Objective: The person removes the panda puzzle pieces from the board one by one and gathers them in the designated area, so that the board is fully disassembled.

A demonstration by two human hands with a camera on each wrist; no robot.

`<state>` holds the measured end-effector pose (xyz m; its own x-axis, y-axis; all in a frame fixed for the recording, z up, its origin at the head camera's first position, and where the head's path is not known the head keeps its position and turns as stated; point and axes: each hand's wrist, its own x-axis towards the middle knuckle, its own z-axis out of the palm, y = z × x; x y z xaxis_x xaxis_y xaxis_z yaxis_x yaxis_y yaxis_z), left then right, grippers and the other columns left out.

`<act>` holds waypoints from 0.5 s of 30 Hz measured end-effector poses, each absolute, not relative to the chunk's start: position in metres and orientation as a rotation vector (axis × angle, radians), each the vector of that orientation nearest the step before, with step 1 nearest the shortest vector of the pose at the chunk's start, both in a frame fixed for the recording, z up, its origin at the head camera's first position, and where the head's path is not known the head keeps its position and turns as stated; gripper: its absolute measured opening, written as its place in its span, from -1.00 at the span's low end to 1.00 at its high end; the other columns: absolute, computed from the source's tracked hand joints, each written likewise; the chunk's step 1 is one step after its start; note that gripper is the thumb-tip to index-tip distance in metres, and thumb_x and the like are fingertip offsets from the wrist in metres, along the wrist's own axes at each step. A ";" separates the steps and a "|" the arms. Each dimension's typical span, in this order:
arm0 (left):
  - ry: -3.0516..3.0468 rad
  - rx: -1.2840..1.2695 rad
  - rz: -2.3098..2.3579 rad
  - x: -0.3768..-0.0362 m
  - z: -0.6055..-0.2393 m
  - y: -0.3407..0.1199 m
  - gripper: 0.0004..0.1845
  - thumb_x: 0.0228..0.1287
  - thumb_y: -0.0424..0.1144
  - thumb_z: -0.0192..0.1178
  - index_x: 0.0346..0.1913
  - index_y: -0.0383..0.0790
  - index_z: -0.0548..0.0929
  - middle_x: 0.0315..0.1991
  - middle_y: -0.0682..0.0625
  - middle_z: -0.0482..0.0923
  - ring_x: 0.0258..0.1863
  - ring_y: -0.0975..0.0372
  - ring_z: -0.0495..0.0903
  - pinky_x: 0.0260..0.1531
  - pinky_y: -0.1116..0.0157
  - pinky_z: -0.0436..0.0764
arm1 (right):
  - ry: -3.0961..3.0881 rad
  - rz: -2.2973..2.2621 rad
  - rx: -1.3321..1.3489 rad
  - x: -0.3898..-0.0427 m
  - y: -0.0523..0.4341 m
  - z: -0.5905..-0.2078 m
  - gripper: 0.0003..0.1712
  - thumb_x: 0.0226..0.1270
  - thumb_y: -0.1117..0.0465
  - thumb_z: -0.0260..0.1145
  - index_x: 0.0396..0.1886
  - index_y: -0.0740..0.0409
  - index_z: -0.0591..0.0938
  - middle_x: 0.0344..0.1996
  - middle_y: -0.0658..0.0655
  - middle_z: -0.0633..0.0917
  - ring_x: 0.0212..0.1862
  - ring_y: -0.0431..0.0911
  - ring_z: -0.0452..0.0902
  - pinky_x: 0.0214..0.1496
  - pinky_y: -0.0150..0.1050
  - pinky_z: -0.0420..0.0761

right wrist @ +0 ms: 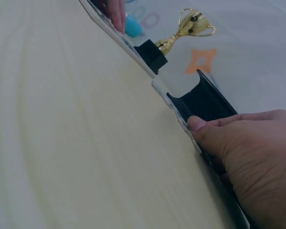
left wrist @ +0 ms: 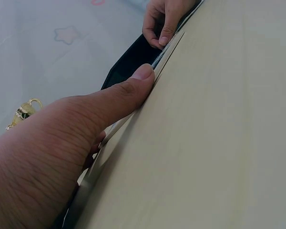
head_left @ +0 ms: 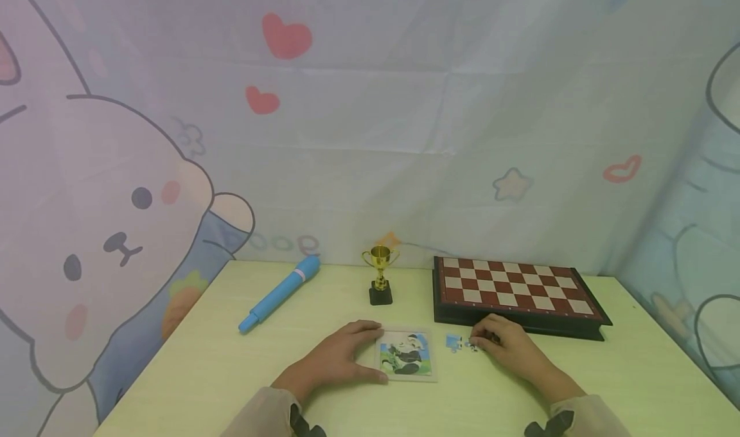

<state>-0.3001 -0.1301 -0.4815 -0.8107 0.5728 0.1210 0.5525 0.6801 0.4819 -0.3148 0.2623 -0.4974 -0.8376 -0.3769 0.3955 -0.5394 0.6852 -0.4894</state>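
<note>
A square jigsaw puzzle tray (head_left: 412, 378) with a panda picture lies flat on the table. My left hand (head_left: 341, 353) holds it from the left, thumb at the near edge and fingers at the far edge. In the left wrist view the thumb (left wrist: 142, 74) rests on the tray's rim. To the tray's right lie loose jigsaw pieces, one of them mostly blue (head_left: 453, 342). My right hand (head_left: 507, 346) pinches a small jigsaw piece (head_left: 472, 346) beside it, with thumb and fingertips low at the table. The fingers partly hide that piece.
A red-and-white chessboard box (head_left: 514, 286) stands right behind my right hand. A small gold trophy cup (head_left: 380, 257) on a black base is behind the tray. The blue stick-shaped object (head_left: 280, 295) lies at the back left. A printed cloth (head_left: 370, 135) hangs behind the table (head_left: 191, 373).
</note>
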 end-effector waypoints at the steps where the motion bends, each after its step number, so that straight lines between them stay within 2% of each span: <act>1: 2.842 0.955 0.796 -0.300 -0.482 -0.130 0.02 0.01 0.55 0.24 0.49 0.09 0.38 0.49 0.19 0.24 0.48 0.12 0.22 0.39 -0.05 0.32 | -2.628 0.889 0.736 -0.315 0.262 -0.497 -0.96 0.35 0.00 0.39 -0.25 -0.23 0.68 -0.31 -0.29 0.57 -0.30 -0.32 0.43 -0.28 -0.37 0.54; 7: 2.843 0.952 0.801 -0.301 -0.484 -0.131 0.02 0.01 0.55 0.25 0.49 0.09 0.39 0.49 0.20 0.24 0.48 0.12 0.22 0.40 -0.05 0.31 | -2.592 0.872 0.772 -0.315 0.262 -0.497 -0.94 0.36 0.09 0.40 -0.22 -0.21 0.69 -0.30 -0.27 0.58 -0.30 -0.32 0.44 -0.28 -0.37 0.55; 15: 2.841 0.951 0.807 -0.302 -0.485 -0.131 0.03 -0.01 0.57 0.23 0.49 0.10 0.38 0.50 0.22 0.22 0.49 0.12 0.20 0.41 -0.05 0.29 | -2.458 0.833 0.885 -0.313 0.249 -0.496 -0.89 0.37 0.17 0.42 -0.14 -0.09 0.72 -0.17 -0.30 0.63 -0.17 -0.35 0.53 -0.16 -0.33 0.63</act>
